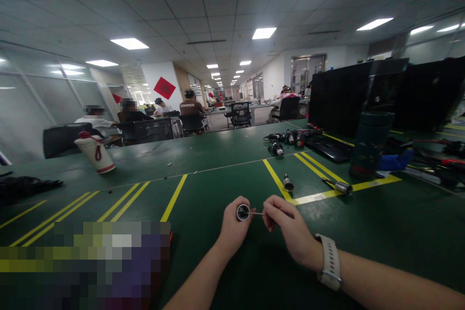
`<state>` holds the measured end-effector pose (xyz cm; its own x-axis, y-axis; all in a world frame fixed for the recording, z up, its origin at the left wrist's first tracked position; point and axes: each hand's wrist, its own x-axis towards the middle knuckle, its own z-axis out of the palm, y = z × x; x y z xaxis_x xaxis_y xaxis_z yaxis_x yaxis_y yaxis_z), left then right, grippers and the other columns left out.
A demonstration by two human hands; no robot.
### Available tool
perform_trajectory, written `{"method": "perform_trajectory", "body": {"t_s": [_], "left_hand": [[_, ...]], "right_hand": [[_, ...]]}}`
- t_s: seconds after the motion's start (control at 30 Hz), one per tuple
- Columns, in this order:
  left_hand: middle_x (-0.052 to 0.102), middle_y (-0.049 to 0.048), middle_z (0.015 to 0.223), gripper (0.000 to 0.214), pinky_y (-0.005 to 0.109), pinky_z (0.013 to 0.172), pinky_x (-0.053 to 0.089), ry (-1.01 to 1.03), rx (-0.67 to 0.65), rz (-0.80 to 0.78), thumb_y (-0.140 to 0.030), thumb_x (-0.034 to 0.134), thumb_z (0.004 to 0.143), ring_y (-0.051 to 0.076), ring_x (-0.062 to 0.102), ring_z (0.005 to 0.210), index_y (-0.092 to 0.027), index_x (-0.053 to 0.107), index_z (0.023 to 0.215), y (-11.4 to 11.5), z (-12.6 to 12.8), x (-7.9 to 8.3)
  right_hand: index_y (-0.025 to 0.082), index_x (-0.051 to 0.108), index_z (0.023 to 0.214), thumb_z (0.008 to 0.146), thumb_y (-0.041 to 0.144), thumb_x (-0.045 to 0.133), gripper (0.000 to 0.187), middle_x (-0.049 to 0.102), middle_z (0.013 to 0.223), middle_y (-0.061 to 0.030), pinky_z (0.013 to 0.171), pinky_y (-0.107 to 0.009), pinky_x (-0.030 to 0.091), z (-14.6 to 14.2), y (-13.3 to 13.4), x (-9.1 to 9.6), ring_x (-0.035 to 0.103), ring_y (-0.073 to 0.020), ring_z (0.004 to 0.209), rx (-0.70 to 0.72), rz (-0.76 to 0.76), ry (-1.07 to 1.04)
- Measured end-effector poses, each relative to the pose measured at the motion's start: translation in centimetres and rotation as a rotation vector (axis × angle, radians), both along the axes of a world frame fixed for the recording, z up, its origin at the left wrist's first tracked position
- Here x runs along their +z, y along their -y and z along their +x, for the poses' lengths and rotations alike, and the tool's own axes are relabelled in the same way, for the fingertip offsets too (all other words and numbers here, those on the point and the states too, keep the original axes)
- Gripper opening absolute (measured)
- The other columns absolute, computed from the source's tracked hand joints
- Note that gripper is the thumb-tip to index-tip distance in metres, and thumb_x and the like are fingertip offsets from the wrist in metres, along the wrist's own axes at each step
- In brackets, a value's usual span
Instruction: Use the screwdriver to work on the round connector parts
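My left hand (234,225) is closed around a cylindrical part (242,212), whose round silver rim and dark inside face me. Between the fingers of my right hand (283,220) is a thin metal rod (256,213). Its far end reaches the rim of the part; whether it goes inside I cannot tell. A pale watch strap circles my right wrist. Beyond my hands, a small metal fitting (288,183) stands near a yellow tape line, and a metal cylinder with a dark cable (343,187) lies farther right.
Several dark and silver connectors (278,148) lie at the back of the green table (225,164). A dark bottle (370,145) stands before black monitors (337,99) on the right. A white cup (97,154) is at left, and a pixelated patch covers the lower left. People sit beyond.
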<state>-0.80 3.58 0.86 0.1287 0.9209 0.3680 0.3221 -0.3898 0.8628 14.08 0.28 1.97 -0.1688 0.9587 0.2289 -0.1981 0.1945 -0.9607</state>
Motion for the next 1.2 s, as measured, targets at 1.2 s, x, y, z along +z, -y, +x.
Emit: {"method": "perform_trajectory", "body": {"t_s": [1.2], "left_hand": [[0.047,-0.0059,0.058,0.012,0.022,0.050,0.033,-0.031,0.036,0.042,-0.017,0.059,0.067,0.012,0.043,0.054,-0.019,0.049,0.061,-0.4,-0.1,-0.4]], "right_hand": [[0.019,0.051,0.068,0.091,0.031,0.045,0.027,0.047,0.065,0.0025,0.057,-0.025,0.036,0.1,0.8,0.2,0.045,-0.0132,0.061,-0.113,0.223,0.226]]}}
